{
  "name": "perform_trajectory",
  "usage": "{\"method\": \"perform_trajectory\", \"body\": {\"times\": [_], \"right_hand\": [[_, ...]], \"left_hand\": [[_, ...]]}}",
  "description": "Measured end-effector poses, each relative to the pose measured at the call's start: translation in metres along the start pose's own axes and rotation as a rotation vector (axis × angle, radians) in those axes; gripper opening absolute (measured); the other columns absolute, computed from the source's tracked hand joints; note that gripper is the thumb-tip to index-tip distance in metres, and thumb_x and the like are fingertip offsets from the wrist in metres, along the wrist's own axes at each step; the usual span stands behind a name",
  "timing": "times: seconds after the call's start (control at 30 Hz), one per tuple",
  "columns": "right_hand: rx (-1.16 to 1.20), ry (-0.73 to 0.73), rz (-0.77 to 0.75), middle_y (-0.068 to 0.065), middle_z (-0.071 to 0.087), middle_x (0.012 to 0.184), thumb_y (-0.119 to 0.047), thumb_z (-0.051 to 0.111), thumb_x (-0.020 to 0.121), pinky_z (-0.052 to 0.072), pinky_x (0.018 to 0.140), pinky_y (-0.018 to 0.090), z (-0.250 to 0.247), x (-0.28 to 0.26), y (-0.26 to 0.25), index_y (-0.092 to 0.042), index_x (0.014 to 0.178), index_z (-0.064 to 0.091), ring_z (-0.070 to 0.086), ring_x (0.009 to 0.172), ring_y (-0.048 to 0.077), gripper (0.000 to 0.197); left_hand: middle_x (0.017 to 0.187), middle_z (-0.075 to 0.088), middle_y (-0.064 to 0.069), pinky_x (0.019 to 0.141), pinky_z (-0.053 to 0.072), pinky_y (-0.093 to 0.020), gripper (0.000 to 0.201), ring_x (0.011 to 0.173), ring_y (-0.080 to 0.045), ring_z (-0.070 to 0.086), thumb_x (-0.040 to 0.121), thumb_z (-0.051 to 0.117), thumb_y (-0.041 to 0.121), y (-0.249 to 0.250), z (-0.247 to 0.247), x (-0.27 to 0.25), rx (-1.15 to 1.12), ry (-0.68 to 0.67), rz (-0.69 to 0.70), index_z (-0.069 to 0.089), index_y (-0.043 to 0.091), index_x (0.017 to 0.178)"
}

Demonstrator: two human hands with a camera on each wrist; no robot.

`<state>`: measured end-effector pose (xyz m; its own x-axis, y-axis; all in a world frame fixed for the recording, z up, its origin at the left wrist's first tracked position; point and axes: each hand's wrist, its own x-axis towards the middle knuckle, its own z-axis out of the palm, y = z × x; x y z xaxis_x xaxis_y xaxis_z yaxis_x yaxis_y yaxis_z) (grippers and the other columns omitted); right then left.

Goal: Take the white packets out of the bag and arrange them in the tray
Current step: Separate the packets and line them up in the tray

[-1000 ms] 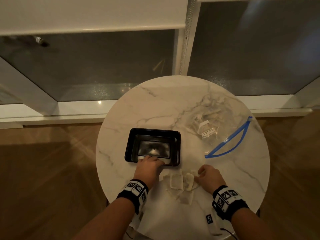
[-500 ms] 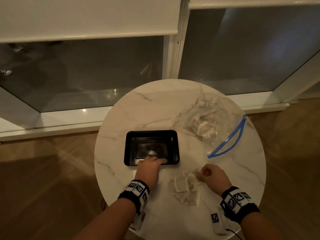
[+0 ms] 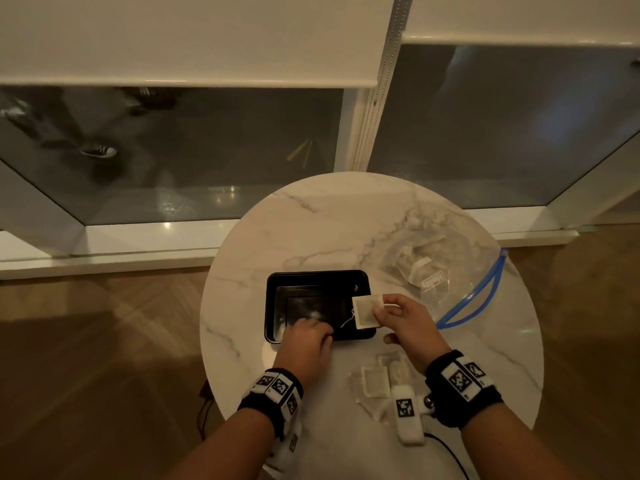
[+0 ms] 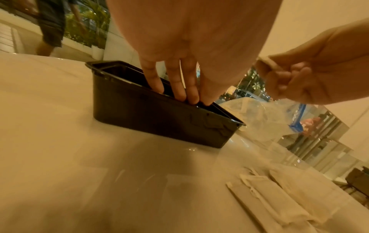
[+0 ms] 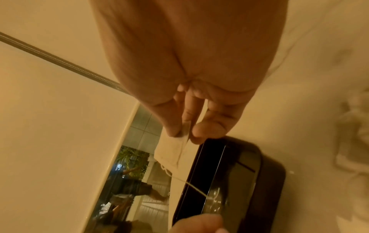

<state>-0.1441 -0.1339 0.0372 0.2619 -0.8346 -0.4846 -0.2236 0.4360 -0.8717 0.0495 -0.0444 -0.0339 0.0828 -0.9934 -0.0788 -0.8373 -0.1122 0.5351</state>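
Observation:
A black tray [image 3: 317, 278] sits mid-table. My left hand [image 3: 308, 336] rests on its near rim, and the straight fingers [image 4: 175, 85] reach down inside the near wall of the tray [image 4: 155, 116]. My right hand [image 3: 403, 318] pinches one white packet [image 3: 365, 311] between thumb and fingers over the tray's right edge. The packet [image 5: 172, 151] hangs above the tray [image 5: 269, 178], and its thin string trails down into it. Several more white packets [image 3: 375, 382] lie in a loose pile near the table's front edge. The clear bag [image 3: 446, 282] with a blue zip lies at the right.
The round marble table [image 3: 311, 220] stands against a low window sill, with wood floor around it. Further packets show inside the bag [image 4: 265, 119]. The loose pile [image 4: 279, 197] lies right of my left wrist. A cable hangs at the table's near edge.
My right hand has lifted one packet off the pile and carried it forward and left to the tray's right edge. My left hand has stayed on the tray's near rim.

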Motion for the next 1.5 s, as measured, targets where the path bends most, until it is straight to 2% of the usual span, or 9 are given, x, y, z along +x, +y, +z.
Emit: {"method": "perform_trajectory", "body": {"times": [0.17, 0.27, 0.4, 0.6, 0.73, 0.83, 1.07, 1.3, 1.5], "right_hand": [[0.139, -0.078, 0.031, 0.01, 0.073, 0.088, -0.008, 0.066, 0.092, 0.05, 0.056, 0.025, 0.037, 0.017, -0.006, -0.005, 0.105, 0.063, 0.066, 0.075, 0.015, 0.014], [0.24, -0.157, 0.034, 0.012, 0.072, 0.089, -0.002, 0.065, 0.091, 0.055, 0.064, 0.028, 0.061, 0.021, -0.007, -0.006, 0.101, 0.061, 0.068, 0.079, 0.017, 0.012], [0.08, -0.163, -0.004, 0.009, 0.073, 0.092, -0.005, 0.066, 0.091, 0.058, 0.072, 0.031, 0.081, 0.027, -0.005, -0.009, 0.101, 0.062, 0.07, 0.083, 0.019, 0.012], [-0.31, -0.135, -0.286, -0.004, 0.072, 0.086, -0.018, 0.069, 0.091, 0.057, 0.073, 0.024, 0.096, 0.056, 0.007, -0.026, 0.091, 0.07, 0.068, 0.08, 0.013, 0.008], [-0.339, -0.144, -0.169, -0.002, 0.068, 0.079, -0.013, 0.07, 0.09, 0.056, 0.064, 0.027, 0.108, 0.083, 0.022, -0.022, 0.085, 0.068, 0.065, 0.072, 0.012, 0.011], [-0.314, -0.096, -0.083, 0.001, 0.066, 0.078, -0.01, 0.069, 0.09, 0.056, 0.062, 0.025, 0.12, 0.103, 0.031, -0.019, 0.084, 0.066, 0.065, 0.071, 0.014, 0.011], [-0.396, 0.012, -0.022, 0.001, 0.071, 0.078, -0.012, 0.073, 0.086, 0.061, 0.061, 0.029, 0.146, 0.13, 0.044, -0.02, 0.087, 0.07, 0.069, 0.068, 0.014, 0.009], [-0.303, 0.111, 0.03, 0.005, 0.071, 0.081, -0.007, 0.073, 0.087, 0.055, 0.059, 0.017, 0.16, 0.139, 0.046, -0.012, 0.092, 0.073, 0.068, 0.066, 0.01, 0.007], [-0.248, 0.132, 0.082, 0.007, 0.073, 0.081, -0.011, 0.074, 0.086, 0.06, 0.067, 0.024, 0.165, 0.147, 0.051, -0.009, 0.092, 0.075, 0.072, 0.068, 0.014, 0.006]], "left_hand": [[0.087, 0.07, 0.01, 0.076, 0.053, -0.019, 0.015, 0.082, -0.002, 0.064, 0.096, 0.061, 0.033, 0.004, -0.038, -0.007, -0.514, 0.194, -0.226, 0.072, 0.023, 0.098], [0.085, 0.074, 0.002, 0.073, 0.057, -0.021, 0.009, 0.08, -0.009, 0.07, 0.095, 0.066, 0.023, 0.011, -0.063, -0.002, -0.87, 0.212, -0.357, 0.073, 0.018, 0.098], [0.08, 0.073, 0.005, 0.072, 0.056, -0.019, 0.006, 0.075, -0.005, 0.069, 0.094, 0.067, 0.018, -0.004, -0.075, 0.009, -0.742, 0.214, -0.311, 0.073, 0.019, 0.093], [0.081, 0.069, 0.01, 0.068, 0.042, -0.013, 0.01, 0.074, -0.003, 0.06, 0.094, 0.064, 0.019, -0.036, -0.083, 0.02, -0.321, 0.125, -0.138, 0.074, 0.019, 0.094], [0.099, 0.066, 0.01, 0.084, 0.046, -0.019, 0.017, 0.092, -0.005, 0.058, 0.092, 0.067, 0.024, -0.051, -0.079, 0.021, -0.288, 0.224, -0.217, 0.071, 0.022, 0.108], [0.116, 0.06, 0.004, 0.097, 0.046, -0.027, 0.038, 0.108, -0.012, 0.056, 0.089, 0.07, 0.025, -0.068, -0.07, 0.018, -0.276, 0.245, -0.431, 0.062, 0.017, 0.125], [0.099, 0.069, 0.0, 0.079, 0.044, -0.014, 0.024, 0.087, -0.008, 0.06, 0.089, 0.067, 0.012, -0.083, -0.057, 0.017, -0.314, 0.162, -0.53, 0.07, 0.012, 0.113], [0.095, 0.07, 0.002, 0.082, 0.052, -0.02, 0.02, 0.086, -0.008, 0.062, 0.088, 0.067, 0.009, -0.085, -0.054, 0.019, -0.334, 0.161, -0.523, 0.071, 0.015, 0.107], [0.095, 0.07, 0.002, 0.085, 0.054, -0.024, 0.02, 0.087, -0.009, 0.062, 0.089, 0.066, 0.008, -0.085, -0.054, 0.018, -0.346, 0.165, -0.519, 0.071, 0.016, 0.107]]}}
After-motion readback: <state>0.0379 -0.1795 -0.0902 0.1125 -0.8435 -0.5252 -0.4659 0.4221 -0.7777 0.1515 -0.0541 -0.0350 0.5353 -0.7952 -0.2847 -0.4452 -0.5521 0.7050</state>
